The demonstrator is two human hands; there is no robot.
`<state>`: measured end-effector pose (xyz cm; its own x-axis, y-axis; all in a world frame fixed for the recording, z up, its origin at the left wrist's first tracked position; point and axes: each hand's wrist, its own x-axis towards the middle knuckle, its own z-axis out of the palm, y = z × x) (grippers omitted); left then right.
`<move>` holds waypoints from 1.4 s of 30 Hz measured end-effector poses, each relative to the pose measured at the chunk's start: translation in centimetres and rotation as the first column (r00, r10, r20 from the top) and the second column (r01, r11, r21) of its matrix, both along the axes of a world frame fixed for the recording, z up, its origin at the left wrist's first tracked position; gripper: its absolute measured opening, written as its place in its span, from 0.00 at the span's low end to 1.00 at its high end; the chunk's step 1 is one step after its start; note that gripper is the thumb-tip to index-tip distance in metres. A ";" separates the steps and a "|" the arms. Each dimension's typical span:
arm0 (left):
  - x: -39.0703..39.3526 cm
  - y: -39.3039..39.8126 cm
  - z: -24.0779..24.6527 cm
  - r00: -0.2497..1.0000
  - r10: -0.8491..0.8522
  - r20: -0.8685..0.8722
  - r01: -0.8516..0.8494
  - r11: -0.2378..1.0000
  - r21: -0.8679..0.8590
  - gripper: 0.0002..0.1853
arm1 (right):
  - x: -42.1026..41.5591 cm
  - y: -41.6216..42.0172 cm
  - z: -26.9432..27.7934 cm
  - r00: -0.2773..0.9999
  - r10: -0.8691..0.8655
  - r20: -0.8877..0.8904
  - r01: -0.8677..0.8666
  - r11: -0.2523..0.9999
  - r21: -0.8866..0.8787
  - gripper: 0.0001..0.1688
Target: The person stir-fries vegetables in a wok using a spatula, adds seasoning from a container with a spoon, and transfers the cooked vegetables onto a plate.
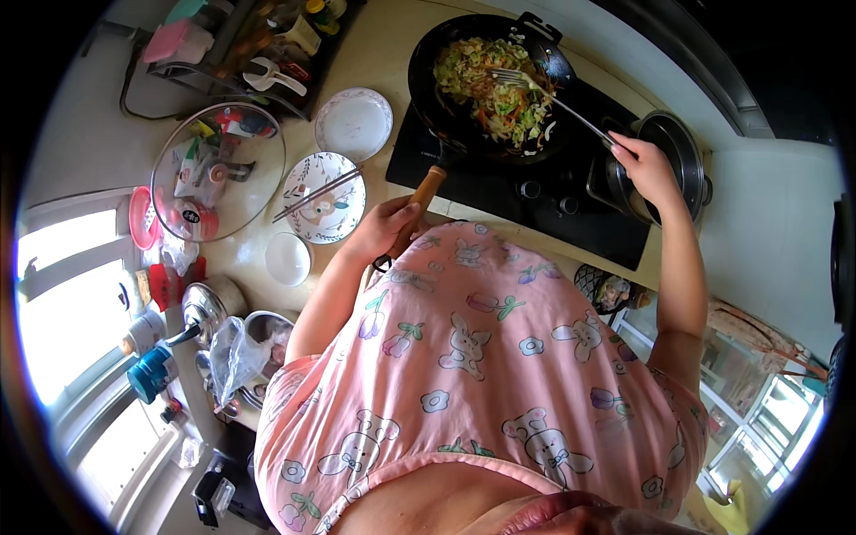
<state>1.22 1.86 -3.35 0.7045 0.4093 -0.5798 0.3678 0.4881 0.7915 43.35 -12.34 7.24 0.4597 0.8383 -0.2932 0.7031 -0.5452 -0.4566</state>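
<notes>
A black wok (428, 73) stands on the black cooktop (605, 231), holding shredded cabbage with carrot strips (511, 110). Around the wok's wooden handle (426, 190) my left hand (388, 227) is closed. My right hand (643, 164) grips the dark handle of a slotted metal spatula (580, 119), whose head rests among the vegetables. Left of the wok lie a round white plate (354, 125) and a patterned plate (324, 221) with chopsticks (317, 194) across it. A small white bowl (288, 259) sits just below them.
A deep metal pot (675, 134) stands right of the cooktop. At the left, a glass lid (267, 214) stands before packets, with a rack of condiments (234, 90) above it. Lower left are a pot (251, 321) with a plastic bag (234, 361) and a kettle (204, 311).
</notes>
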 end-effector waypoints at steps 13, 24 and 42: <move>-0.1 0.3 -0.2 0.999 -0.043 -0.021 0.043 0.999 0.022 0.25 | -6.4 -0.4 2.1 0.846 0.309 0.435 -0.236 0.948 -0.214 0.21; -0.1 0.0 -1.1 1.000 0.029 -0.011 -0.029 0.999 0.018 0.23 | -7.8 -3.2 5.8 0.825 0.320 0.466 -0.210 0.939 -0.273 0.18; -0.2 0.1 -1.0 1.000 0.009 -0.019 -0.010 1.000 -0.026 0.25 | 3.3 3.4 -2.7 0.867 -0.301 -0.398 0.202 0.941 -0.272 0.18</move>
